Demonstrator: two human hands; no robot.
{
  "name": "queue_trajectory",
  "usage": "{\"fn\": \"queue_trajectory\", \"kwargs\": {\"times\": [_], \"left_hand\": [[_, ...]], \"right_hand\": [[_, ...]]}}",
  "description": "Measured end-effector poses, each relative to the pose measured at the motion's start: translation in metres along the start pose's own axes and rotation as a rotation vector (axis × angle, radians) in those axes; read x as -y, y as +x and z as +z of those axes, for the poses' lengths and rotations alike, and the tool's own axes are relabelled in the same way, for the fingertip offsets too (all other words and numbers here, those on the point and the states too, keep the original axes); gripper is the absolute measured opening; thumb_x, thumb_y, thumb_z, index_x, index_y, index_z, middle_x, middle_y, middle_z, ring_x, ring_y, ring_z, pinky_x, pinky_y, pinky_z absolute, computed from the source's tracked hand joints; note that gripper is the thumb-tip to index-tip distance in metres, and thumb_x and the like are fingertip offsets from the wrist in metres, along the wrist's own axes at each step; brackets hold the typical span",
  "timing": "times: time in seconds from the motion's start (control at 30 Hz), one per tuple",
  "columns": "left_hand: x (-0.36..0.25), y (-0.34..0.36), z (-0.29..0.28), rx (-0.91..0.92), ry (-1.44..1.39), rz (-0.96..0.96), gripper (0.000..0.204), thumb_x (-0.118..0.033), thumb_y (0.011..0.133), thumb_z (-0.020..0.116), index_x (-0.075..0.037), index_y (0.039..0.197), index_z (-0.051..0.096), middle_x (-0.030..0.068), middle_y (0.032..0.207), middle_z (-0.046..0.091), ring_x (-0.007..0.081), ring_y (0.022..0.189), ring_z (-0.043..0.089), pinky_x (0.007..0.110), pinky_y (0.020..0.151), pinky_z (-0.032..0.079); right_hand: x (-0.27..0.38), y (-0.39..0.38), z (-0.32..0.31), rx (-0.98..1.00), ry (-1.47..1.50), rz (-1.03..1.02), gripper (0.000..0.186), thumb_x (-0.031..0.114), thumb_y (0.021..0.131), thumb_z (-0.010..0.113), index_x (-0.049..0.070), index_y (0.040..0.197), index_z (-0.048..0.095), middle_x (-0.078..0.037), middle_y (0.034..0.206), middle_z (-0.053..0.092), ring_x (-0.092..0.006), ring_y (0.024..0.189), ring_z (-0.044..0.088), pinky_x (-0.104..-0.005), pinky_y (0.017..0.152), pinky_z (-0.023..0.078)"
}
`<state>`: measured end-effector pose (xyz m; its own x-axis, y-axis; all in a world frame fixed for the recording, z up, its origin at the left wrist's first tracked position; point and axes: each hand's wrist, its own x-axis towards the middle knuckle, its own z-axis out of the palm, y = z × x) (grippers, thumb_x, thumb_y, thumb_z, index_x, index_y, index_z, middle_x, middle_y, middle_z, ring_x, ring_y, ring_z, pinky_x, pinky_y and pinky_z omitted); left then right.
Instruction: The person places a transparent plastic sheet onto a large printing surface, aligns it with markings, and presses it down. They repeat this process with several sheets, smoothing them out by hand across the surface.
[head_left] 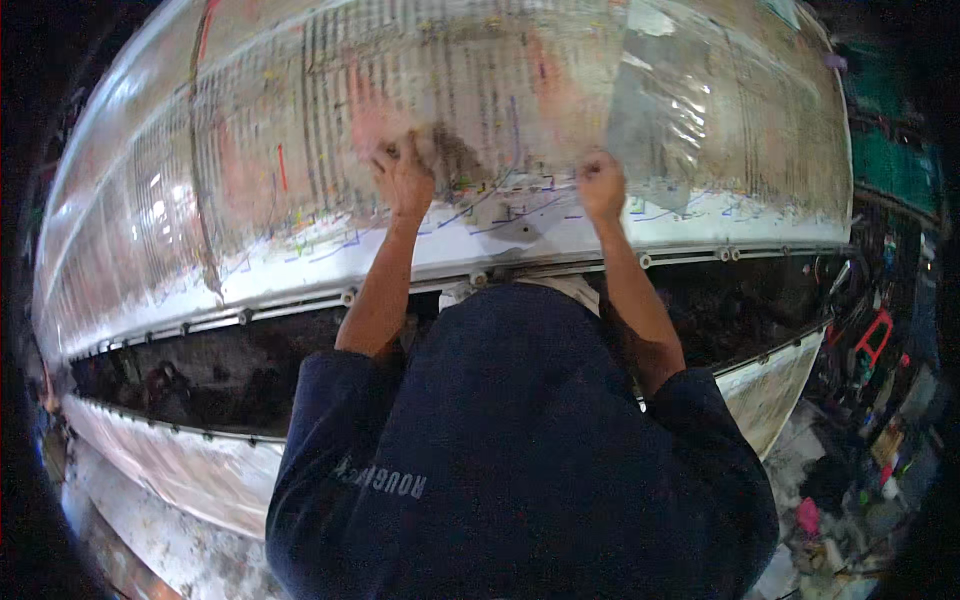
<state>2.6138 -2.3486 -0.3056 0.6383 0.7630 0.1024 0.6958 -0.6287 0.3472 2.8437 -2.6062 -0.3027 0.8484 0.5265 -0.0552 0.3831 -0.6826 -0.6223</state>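
Observation:
My left hand [404,182] is over the near part of a broad, glossy work surface [270,130], its fingers curled and somewhat blurred. Whatever it pinches, if anything, is too indistinct to name. A dark brownish patch [455,150] shows just right of those fingers; I cannot tell whether it is a shadow or a stain. Farther right, my right hand [602,188] is closed with its fingers bent inward, and its contents are hidden. Beside it lies a grey, shiny, see-through sheet [660,110]. Dark stripes, reddish smears and small coloured pen marks cover the surface.
A rail with small round rollers [348,297] runs along the surface's near edge. Below it is a dark gap [230,365], then a second pale panel [190,465]. Mixed clutter, including a red frame [875,337] and a pink item [808,516], lies at right.

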Motion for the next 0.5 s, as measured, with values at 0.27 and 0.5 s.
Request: {"fn": "queue_trajectory", "kwargs": {"times": [0.27,0.5], "left_hand": [[-0.11,-0.014,0.033,-0.043,-0.112,-0.107,0.037,-0.016,0.084,0.064,-0.003,0.117,0.058,0.0252,0.117,0.049,0.0442,0.11,0.046,0.055,0.093,0.039],[-0.283,-0.023,0.085,0.002,-0.226,-0.088,0.038,-0.015,0.077,0.07,-0.006,0.112,0.06,0.0212,0.116,0.049,0.0409,0.112,0.046,0.055,0.098,0.038]], "right_hand": [[-0.121,0.02,-0.121,-0.261,-0.468,0.725,0.078,0.048,0.067,0.085,-0.003,0.119,0.058,-0.028,0.119,0.058,-0.039,0.11,0.059,-0.0465,0.094,0.052],[-0.154,0.041,-0.156,-0.017,0.029,0.855,0.093,0.041,0.075,0.081,-0.008,0.142,0.041,-0.03,0.141,0.05,-0.0422,0.126,0.055,-0.049,0.104,0.047]]}}
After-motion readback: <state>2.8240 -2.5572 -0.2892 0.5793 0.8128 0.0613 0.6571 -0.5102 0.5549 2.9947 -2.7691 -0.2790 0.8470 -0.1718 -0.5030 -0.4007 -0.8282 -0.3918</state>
